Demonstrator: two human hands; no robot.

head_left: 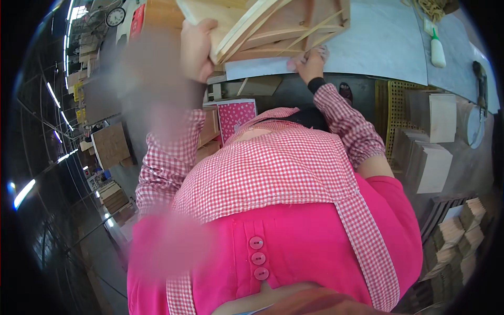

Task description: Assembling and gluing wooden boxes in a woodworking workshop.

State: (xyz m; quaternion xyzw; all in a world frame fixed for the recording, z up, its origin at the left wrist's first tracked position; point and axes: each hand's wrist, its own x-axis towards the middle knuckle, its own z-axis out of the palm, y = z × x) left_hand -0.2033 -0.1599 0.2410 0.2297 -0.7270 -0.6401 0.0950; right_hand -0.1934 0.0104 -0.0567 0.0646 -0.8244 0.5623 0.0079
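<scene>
A light wooden frame point(294, 38) with a flat panel and thin slats inside stands tilted at the table's near edge. My left hand point(198, 50) is closed on its left edge, fingers over the pale panel. To the right, my right hand point(313, 64) is closed low beside the frame's underside, at the table edge. Around its fingers shows something small, pinkish and whitish, perhaps a crumpled cloth; its kind is not clear. The frame's upper part runs out of the picture.
The pale table top point(386, 39) bears a white bottle with a green cap point(437, 50) and a coil of yellowish cord point(433, 8). Stacked boards point(433, 168) stand on the floor at right, by a yellow perforated crate point(397, 107). A pink patterned box point(236, 118) is below the table.
</scene>
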